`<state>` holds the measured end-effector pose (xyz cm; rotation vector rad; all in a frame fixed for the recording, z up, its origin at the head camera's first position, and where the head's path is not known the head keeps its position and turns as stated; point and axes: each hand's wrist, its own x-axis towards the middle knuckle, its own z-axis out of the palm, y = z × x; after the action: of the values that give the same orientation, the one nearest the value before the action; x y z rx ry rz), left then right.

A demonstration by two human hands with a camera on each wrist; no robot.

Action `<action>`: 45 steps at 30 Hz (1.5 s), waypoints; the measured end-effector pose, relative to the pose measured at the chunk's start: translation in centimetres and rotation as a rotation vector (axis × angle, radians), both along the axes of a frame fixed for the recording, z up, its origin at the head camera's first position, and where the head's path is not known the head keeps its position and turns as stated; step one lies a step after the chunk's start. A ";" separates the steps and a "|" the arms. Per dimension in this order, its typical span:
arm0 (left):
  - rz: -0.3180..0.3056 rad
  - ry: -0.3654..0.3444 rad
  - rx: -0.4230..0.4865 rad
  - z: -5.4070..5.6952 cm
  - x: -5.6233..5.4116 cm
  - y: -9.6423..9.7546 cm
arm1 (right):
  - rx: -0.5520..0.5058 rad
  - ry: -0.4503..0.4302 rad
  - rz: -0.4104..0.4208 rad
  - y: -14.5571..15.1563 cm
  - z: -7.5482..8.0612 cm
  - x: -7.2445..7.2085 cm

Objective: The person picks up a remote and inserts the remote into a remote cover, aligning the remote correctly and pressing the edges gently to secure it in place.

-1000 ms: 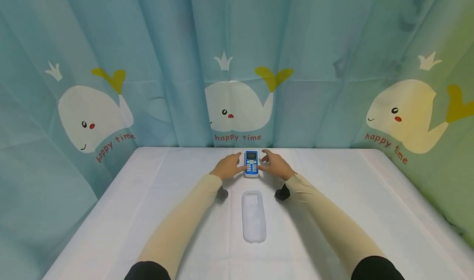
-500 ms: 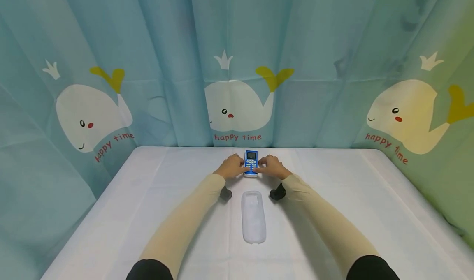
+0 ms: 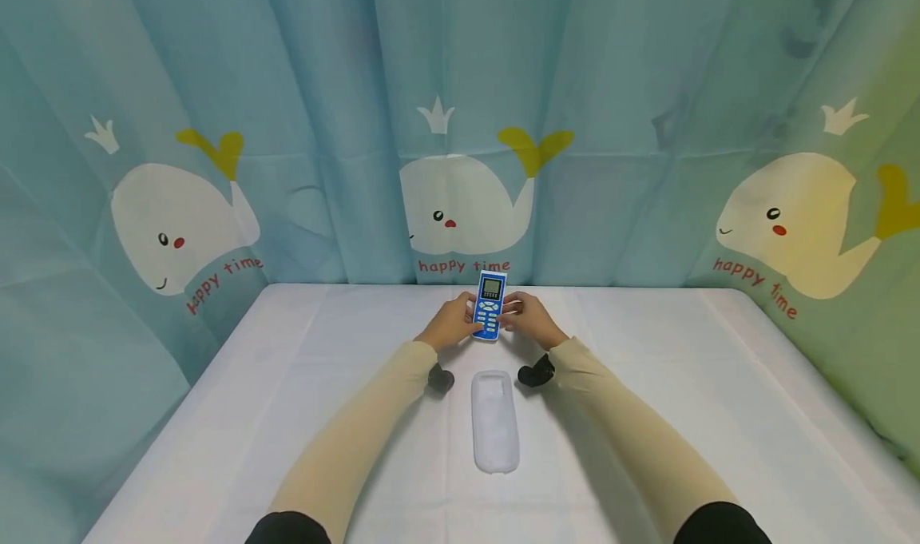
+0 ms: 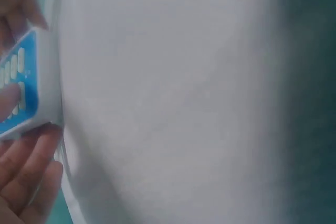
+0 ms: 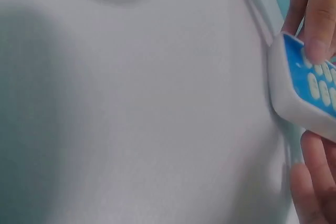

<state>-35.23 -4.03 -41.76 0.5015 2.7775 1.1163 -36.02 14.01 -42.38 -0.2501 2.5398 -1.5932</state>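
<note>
In the head view a blue and white remote control [image 3: 489, 308] with a small screen and pale buttons is held tilted up near the far table edge. My left hand [image 3: 450, 323] grips its left side, thumb over the lower buttons. From the other side, my right hand [image 3: 533, 320] holds its right edge. The left wrist view catches the lower end of the remote [image 4: 32, 85] between fingers of both hands. That same end of the remote [image 5: 294, 80] shows at the right of the right wrist view, with a thumb pressed on its buttons.
A translucent, long case [image 3: 495, 422] with rounded corners lies on the white table [image 3: 374, 480], nearer the body than the hands. Behind the table's far edge hangs a blue-green curtain [image 3: 309, 129] printed with whales.
Both hands have closed in on the remote control from its two sides. Its top end has risen off the table, and it now leans slightly to the right.
</note>
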 end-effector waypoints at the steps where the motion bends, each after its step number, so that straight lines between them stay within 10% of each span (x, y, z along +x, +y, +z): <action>1: -0.001 -0.004 0.011 0.1 0.1 0.0 | -0.045 -0.003 0.005 0.0 0.1 0.1; 21: -0.010 -0.106 0.256 3.3 2.0 -0.8 | -0.235 -0.054 0.077 1.0 3.6 3.3; 45: -0.093 0.038 0.126 6.4 8.3 -1.1 | -0.164 0.023 0.193 2.1 6.8 9.3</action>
<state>-26.94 -5.13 -35.33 0.6643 2.6959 1.2785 -26.70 16.12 -35.54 -0.5163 2.3206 -1.7311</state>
